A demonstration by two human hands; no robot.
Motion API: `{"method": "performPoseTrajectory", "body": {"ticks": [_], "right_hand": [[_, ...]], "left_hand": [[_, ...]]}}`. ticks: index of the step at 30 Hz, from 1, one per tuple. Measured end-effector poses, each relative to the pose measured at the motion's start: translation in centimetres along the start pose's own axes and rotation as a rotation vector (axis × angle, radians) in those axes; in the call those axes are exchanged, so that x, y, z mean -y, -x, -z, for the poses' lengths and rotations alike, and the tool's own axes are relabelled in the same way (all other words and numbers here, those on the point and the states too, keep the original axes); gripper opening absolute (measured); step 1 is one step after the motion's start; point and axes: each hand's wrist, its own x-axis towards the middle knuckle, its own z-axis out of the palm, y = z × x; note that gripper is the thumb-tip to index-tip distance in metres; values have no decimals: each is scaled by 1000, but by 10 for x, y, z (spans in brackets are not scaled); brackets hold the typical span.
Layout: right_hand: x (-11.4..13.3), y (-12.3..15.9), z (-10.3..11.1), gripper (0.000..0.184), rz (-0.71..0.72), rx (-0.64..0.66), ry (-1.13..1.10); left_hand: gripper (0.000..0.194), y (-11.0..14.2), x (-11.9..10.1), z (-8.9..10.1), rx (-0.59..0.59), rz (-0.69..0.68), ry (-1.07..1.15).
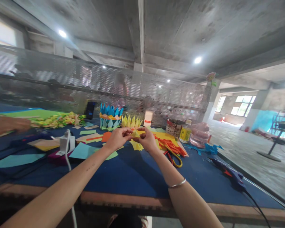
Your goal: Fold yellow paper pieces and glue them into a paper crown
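Observation:
Over the blue table, my left hand point(118, 138) and my right hand point(147, 140) meet, fingers pinched on a small folded yellow paper piece point(136, 134). More yellow folded paper point(136, 145) lies just below my fingertips. Behind my hands stand a yellow paper crown point(131, 121) and a taller blue, orange and green paper crown point(111, 116). To the right of my right hand, orange folded strips point(174, 145) are heaped beside yellow-handled scissors point(177, 160).
A glue gun point(230, 173) lies at the right edge, its cord hanging down. A yellow-labelled bottle point(185, 131), a pink jug point(199, 135) and a basket point(174, 126) stand at the back right. Left are a white plug point(66, 142), paper sheets point(83, 150) and another person's hand point(11, 125).

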Motion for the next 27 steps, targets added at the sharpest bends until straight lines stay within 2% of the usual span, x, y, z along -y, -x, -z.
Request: {"method": "performPoseTrajectory", "body": {"ticks": [6, 14, 20, 27], "right_hand": [[-5, -2, 1, 44, -18, 21, -38], [-5, -4, 4, 50, -30, -30, 77], [-1, -2, 5, 43, -40, -11, 50], [-2, -4, 8, 48, -37, -8, 108]], "left_hand": [[14, -1, 2, 2, -59, 2, -23], [10, 0, -1, 1, -76, 8, -40], [6, -2, 2, 3, -109, 15, -46], [7, -4, 8, 4, -89, 14, -63]]}}
